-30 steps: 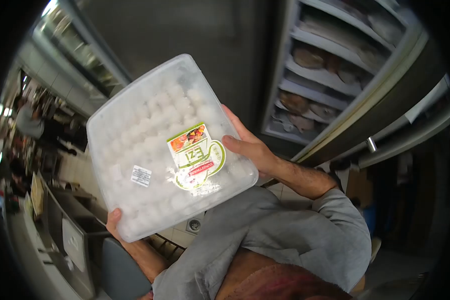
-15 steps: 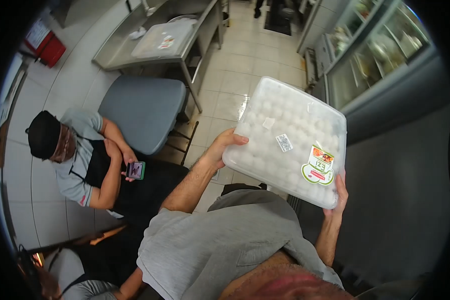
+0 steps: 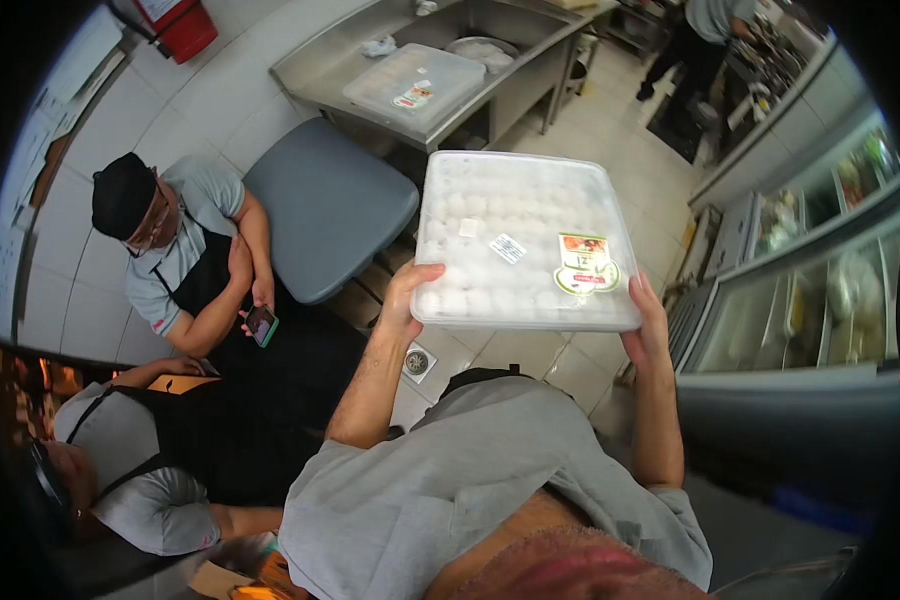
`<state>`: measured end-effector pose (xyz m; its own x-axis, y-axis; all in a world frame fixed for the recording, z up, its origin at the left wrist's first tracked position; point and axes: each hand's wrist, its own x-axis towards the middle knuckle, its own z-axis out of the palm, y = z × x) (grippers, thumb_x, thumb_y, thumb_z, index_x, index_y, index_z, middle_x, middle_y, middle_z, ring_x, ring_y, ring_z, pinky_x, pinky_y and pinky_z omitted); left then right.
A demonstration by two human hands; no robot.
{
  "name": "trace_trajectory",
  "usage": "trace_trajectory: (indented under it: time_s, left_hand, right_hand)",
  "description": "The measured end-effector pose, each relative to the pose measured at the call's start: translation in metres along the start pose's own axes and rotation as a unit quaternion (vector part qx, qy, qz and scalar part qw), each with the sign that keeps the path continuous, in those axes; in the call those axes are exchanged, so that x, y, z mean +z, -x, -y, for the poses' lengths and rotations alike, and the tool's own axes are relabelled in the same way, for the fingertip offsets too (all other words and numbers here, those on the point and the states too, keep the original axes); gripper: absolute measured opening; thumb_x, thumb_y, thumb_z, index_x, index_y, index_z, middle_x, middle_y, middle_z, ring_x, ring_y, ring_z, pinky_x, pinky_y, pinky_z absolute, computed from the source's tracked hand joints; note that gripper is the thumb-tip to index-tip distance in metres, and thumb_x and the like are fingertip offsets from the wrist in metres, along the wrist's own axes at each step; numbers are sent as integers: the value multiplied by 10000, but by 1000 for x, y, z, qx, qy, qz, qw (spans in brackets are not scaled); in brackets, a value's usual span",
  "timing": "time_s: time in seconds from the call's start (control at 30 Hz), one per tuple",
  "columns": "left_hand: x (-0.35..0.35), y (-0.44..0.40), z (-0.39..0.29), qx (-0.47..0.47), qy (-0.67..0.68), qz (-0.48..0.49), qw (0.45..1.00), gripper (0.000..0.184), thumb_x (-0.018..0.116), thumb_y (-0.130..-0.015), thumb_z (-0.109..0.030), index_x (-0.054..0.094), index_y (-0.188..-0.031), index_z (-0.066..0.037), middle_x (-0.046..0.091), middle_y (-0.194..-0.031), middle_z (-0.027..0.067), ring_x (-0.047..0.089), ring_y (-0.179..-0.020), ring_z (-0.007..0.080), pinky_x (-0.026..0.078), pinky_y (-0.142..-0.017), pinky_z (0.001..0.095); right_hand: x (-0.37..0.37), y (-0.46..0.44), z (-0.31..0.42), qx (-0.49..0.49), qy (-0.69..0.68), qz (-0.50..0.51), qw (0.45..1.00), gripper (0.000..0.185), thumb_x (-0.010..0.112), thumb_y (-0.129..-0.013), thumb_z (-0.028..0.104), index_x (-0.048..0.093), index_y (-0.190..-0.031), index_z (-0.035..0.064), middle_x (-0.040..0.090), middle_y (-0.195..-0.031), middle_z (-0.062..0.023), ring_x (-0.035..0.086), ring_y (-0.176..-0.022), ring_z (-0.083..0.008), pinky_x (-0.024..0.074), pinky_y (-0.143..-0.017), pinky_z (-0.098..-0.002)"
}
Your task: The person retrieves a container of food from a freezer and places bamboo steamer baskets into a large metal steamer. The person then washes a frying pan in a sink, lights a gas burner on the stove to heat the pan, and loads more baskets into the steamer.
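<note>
A wide, clear plastic container (image 3: 525, 290) with a lid is held up in front of my chest. Rows of round white pieces show through it; their exact kind I cannot tell. On the lid are a small printed sticker (image 3: 508, 248) and a larger green-edged label (image 3: 585, 265). My left hand (image 3: 406, 298) grips the near left corner, thumb over the top. At the near right corner, my right hand (image 3: 646, 325) clasps the side. Fingers beneath the container are hidden.
Beyond it, a similar container (image 3: 415, 82) lies on the steel sink counter (image 3: 430, 122). A grey tabletop (image 3: 330, 205) stands left. Two people sit or stand at left, one holding a phone (image 3: 261, 326). Glass-front refrigerators (image 3: 810, 300) line the right; another person (image 3: 705, 50) is far back.
The view has swung to the right. The container has turned to lie squarer before me, still in both hands. More of the refrigerators and a far person now show.
</note>
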<state>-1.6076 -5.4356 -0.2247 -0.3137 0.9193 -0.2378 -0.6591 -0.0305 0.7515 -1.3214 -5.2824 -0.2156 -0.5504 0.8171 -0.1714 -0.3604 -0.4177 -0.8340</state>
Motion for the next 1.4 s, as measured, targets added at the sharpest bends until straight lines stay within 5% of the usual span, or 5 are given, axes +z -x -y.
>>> trace_trajectory:
  time_s: [0.37, 0.9, 1.1, 1.27, 1.4]
  left_hand:
    - [-20, -122, -42, 163, 70, -155, 972, 480, 570, -801, -218, 464, -1157, 86, 560, -1086, 177, 568, -985, 249, 461, -842, 355]
    - [-98, -363, -134, 201, 94, -309, 925, 528, 614, -810, -267, 460, -1190, 65, 545, -1145, 159, 543, -1054, 247, 437, -889, 348]
    - [-119, -404, -130, 207, 64, -393, 894, 534, 591, -840, -269, 425, -1228, 58, 520, -1190, 154, 515, -1091, 259, 410, -924, 371]
    - [-96, -419, -136, 186, -3, -576, 796, 536, 644, -803, -193, 433, -1219, 69, 527, -1169, 160, 520, -1073, 270, 390, -918, 342]
    - [-104, -424, -141, 195, -43, -537, 820, 520, 652, -794, -188, 449, -1202, 62, 536, -1144, 155, 529, -1030, 249, 403, -889, 329]
  right_hand:
    - [53, -284, 32, 84, 65, 193, 975, 557, 495, -903, 253, 298, -1351, -13, 457, -1285, -111, 464, -1149, -185, 360, -961, -311]
    - [144, -628, -6, 159, 122, 280, 939, 531, 535, -890, 230, 349, -1321, -16, 517, -1204, -102, 500, -1083, -168, 390, -911, -291]
    - [151, -693, -61, 147, 184, 317, 919, 562, 553, -866, 204, 330, -1334, -15, 500, -1231, -142, 471, -1125, -203, 354, -952, -305]
    - [148, -711, -87, 74, 328, 313, 888, 639, 574, -841, 254, 296, -1351, -12, 412, -1323, -185, 372, -1239, -263, 295, -1017, -342]
    - [156, -719, -89, -3, 430, 305, 850, 640, 578, -814, 323, 349, -1323, 10, 431, -1280, -209, 379, -1205, -344, 297, -1013, -394]
